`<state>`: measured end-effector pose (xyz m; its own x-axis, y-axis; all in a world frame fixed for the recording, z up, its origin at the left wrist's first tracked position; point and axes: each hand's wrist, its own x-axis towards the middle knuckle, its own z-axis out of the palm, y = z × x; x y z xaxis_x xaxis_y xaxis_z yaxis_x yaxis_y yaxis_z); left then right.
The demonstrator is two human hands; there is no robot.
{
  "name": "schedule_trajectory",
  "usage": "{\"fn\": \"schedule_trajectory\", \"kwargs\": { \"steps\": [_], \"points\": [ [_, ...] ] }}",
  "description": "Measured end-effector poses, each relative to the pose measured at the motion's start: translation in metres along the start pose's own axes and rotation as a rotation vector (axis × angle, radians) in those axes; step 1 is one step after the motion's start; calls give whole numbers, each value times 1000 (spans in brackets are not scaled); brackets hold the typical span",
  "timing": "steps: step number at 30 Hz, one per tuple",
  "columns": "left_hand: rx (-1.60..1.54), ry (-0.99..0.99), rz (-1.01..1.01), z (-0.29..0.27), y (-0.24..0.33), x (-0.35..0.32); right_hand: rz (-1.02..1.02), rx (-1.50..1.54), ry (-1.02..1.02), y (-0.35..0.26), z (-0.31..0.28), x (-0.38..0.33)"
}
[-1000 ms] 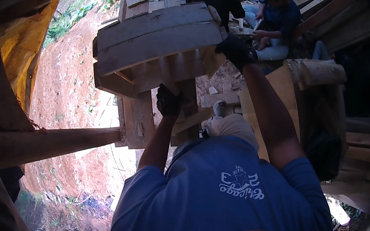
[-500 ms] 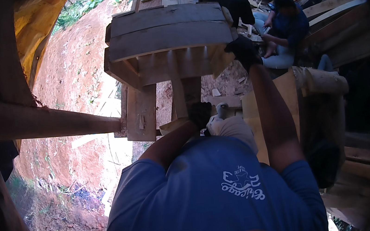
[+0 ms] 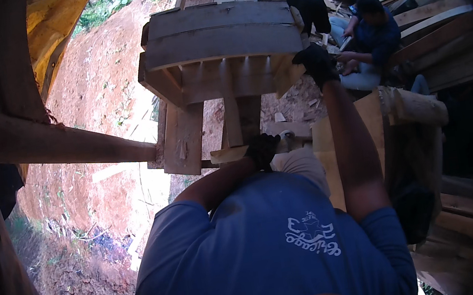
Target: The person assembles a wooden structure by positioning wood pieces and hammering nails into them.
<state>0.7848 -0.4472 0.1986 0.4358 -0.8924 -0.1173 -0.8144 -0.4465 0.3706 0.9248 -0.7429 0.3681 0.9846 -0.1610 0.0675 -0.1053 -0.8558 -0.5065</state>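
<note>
- Head view shows your gloved left hand (image 3: 261, 148) lower than a second ago — off the underside of the wooden frame (image 3: 222, 51) and onto the short plank (image 3: 236, 153) below it, fingers curled over its end.
- Your gloved right hand (image 3: 316, 62) stays up, fingers wrapped on the frame's right corner — so that side alone steadies the raised frame.
- Two other people crouch beyond, by stacked boards (image 3: 433, 32).

At frame centre, the gloved left hand (image 3: 262, 149) grips the lower end of a plank (image 3: 243, 124) under a wooden form (image 3: 221, 42). The gloved right hand (image 3: 315, 62) holds the form's right corner. Two people (image 3: 351, 19) crouch at upper right.
</note>
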Motion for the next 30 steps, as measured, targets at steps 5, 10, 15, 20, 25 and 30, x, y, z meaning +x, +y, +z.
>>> {"fn": "schedule_trajectory", "kwargs": {
  "steps": [5, 10, 15, 20, 25, 30],
  "points": [
    [-118, 138, 47, -41, 17, -10, -122, -30, 38, 3, 2, 0],
    [-167, 230, -150, -112, 9, -28, 91, 218, 3, -9, -3, -3],
    [5, 362, -501, -154, -56, -78, 131, 287, 7, 0, -1, 2],
    [110, 215, -836, -87, -147, -102, -216, -22, 103, 25, 4, -5],
    [95, 357, -955, -29, -196, -127, -358, -246, 116, 9, 7, -1],
    [152, 449, -978, -14, -198, -121, -145, -31, 106, 10, 10, -2]
  ]
}}
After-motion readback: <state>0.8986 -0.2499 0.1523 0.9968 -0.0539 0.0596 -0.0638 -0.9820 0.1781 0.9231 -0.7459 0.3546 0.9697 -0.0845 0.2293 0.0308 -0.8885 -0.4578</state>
